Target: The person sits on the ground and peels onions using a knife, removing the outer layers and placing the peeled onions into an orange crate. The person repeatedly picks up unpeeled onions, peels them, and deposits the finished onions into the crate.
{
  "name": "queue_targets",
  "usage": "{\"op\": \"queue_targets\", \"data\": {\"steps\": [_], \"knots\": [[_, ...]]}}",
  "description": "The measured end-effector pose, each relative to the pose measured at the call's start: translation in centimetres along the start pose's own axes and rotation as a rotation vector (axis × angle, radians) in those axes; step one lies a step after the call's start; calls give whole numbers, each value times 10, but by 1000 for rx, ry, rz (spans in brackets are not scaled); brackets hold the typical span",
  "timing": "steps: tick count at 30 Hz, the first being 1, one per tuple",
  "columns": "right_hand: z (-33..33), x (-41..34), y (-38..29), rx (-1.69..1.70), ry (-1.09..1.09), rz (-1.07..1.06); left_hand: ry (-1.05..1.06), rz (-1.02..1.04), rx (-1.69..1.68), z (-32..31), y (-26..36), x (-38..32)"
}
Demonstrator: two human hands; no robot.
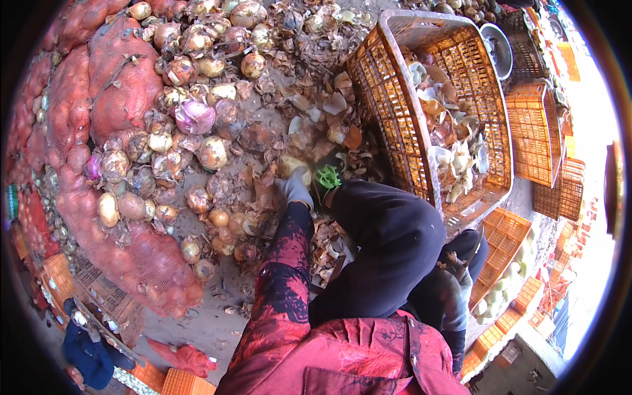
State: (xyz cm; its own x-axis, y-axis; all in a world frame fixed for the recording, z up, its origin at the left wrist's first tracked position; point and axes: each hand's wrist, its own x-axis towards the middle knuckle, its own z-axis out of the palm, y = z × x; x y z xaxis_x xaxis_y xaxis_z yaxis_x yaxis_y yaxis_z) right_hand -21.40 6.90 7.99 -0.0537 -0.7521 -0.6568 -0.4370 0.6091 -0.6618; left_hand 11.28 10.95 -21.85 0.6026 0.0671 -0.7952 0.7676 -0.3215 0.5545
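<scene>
My left hand [295,190], in a pale glove, reaches to the ground beside my foot. Its fingers are around a pale yellow onion [291,167], slightly blurred. Loose onions [213,153] with dry brown skins lie to its left, one of them purple [194,117]. My right hand [455,291], in a grey-white glove, rests by my knee. A knife [477,251] with a thin blade points up from it. A brown dry scrap [452,260] shows at the fingers, and whether it is held is unclear.
A rusty-orange plastic crate [390,113] holding onion peels stands tilted at the right. Red mesh sacks [123,84] of onions line the left. A metal bowl [497,52] and orange crates [531,133] sit beyond. Another person [89,350] is at lower left.
</scene>
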Motion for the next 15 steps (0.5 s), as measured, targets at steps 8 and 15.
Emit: {"op": "queue_targets", "data": {"steps": [8,15], "knots": [[7,-14,-14,135,-65,-75,-510,780,437,-49,20,-21],[1,22,-41,-154,-160,-351,-1032,995,-16,-32,81,-90]]}}
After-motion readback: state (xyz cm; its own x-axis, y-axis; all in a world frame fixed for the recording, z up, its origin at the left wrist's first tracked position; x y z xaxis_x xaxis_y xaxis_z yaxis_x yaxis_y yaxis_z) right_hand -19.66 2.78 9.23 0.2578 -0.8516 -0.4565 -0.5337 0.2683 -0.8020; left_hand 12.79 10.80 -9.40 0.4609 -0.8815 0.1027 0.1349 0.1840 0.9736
